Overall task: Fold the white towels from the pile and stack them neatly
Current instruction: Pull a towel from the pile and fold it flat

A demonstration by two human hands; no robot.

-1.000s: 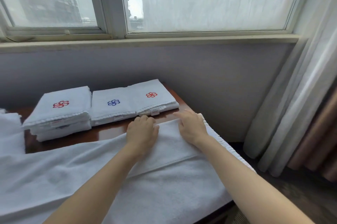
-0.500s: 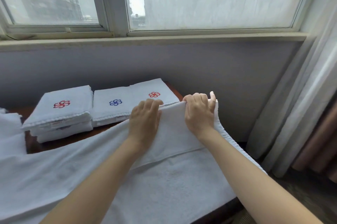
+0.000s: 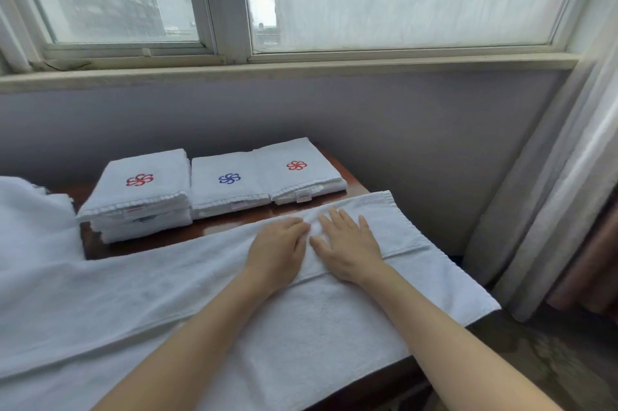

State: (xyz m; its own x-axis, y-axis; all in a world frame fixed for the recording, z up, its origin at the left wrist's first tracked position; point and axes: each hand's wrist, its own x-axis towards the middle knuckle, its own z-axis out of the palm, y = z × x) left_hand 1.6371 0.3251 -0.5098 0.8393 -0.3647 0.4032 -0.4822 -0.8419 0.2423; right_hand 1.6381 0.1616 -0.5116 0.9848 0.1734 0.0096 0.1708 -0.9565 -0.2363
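A long white towel (image 3: 317, 327) lies spread across the dark wooden table (image 3: 214, 229); a band along its far edge is folded over toward me. My left hand (image 3: 276, 251) and my right hand (image 3: 347, 248) rest flat side by side on that folded band, fingers spread, gripping nothing. Behind them stand folded white towels: a stack with a red emblem (image 3: 140, 190) at the left, one with a blue emblem (image 3: 229, 185) in the middle, one with a red emblem (image 3: 297, 170) at the right. More loose white towel (image 3: 30, 220) is heaped at the far left.
A grey wall (image 3: 401, 129) and window sill (image 3: 287, 71) run close behind the table. Pale curtains (image 3: 551, 193) hang at the right, beside the table's right end. Dark patterned floor (image 3: 551, 360) shows at the lower right.
Half a second ago both hands held the towel's far edge lifted. That edge now lies folded down on the towel, and both hands have opened flat on it.
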